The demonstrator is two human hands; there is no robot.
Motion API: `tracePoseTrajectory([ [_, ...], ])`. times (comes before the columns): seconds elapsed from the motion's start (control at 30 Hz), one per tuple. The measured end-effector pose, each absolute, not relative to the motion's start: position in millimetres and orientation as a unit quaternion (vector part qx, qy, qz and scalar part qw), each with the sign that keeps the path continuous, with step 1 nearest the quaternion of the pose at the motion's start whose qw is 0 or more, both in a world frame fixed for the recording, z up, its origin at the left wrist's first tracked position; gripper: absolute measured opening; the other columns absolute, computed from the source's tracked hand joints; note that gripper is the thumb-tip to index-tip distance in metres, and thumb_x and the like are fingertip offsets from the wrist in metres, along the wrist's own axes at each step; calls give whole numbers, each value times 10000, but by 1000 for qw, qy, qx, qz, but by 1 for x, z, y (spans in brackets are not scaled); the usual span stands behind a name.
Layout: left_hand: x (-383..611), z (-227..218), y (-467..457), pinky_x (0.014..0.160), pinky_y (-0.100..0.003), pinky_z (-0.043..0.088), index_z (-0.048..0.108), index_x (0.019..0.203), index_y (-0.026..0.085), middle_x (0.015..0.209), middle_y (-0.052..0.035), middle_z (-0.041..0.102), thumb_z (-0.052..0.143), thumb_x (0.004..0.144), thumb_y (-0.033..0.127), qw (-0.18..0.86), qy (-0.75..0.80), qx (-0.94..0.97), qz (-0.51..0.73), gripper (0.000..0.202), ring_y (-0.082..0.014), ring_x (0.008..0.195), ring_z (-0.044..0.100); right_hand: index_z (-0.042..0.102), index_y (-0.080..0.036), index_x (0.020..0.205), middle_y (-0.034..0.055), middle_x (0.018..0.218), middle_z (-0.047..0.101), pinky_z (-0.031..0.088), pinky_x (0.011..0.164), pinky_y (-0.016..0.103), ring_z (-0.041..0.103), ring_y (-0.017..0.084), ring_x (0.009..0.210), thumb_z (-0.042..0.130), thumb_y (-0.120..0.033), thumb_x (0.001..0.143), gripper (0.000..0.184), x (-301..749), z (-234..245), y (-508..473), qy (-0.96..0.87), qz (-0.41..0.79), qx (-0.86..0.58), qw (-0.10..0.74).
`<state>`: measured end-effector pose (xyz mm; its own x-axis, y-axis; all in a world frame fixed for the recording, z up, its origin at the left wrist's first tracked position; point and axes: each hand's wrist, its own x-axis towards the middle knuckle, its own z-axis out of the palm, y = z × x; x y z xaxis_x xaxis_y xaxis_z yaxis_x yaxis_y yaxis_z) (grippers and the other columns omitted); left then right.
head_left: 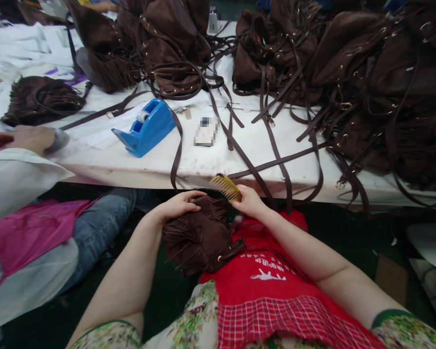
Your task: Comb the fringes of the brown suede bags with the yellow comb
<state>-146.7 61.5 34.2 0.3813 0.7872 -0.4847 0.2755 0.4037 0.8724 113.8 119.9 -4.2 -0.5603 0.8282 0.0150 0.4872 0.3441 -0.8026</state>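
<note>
There is one yellow comb (225, 187), one blue tape dispenser (145, 128), one small blurred card (206, 131), one white table (240, 162) and one red apron (265, 276). Of the brown bags, one fringed bag (199, 240) lies on the lap, one lone bag (39, 99) sits at the table's left end and at least three more stand farther back, while the heap (385, 87) at the right is too tangled with straps to count. The person's own hands are two, left hand (178, 203) and right hand (249, 201), and at least one co-worker's hand (29, 138) shows at the left edge.
</note>
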Motion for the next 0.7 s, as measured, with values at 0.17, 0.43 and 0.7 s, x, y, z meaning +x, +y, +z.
tracePoseTrajectory([
  [0.17, -135, 51, 64, 897, -364, 469, 542, 1219, 174, 1114, -74, 663, 630, 639, 222, 705, 498, 451, 227, 588, -238, 981, 625, 487, -159, 1255, 86, 1177, 590, 412, 936, 335, 547, 234, 1071, 773, -323, 556, 773, 97, 13, 119, -832, 456, -254, 189],
  [0.43, -135, 23, 29, 899, -358, 470, 630, 1022, 166, 1012, -57, 693, 520, 575, 139, 771, 491, 356, 194, 461, -244, 994, 619, 629, -145, 789, 8, 745, 637, 450, 617, 237, 577, 146, 665, 594, -135, 643, 151, 94, -47, 59, -769, 544, -320, 98],
  [0.7, -139, 8, 49, 998, -367, 398, 596, 1090, 143, 1169, -83, 626, 523, 577, 141, 638, 556, 479, 232, 518, -240, 1106, 551, 579, -145, 925, -24, 765, 642, 472, 587, 217, 565, 99, 615, 756, -251, 568, 412, 91, -60, 59, -506, 799, -316, 75],
])
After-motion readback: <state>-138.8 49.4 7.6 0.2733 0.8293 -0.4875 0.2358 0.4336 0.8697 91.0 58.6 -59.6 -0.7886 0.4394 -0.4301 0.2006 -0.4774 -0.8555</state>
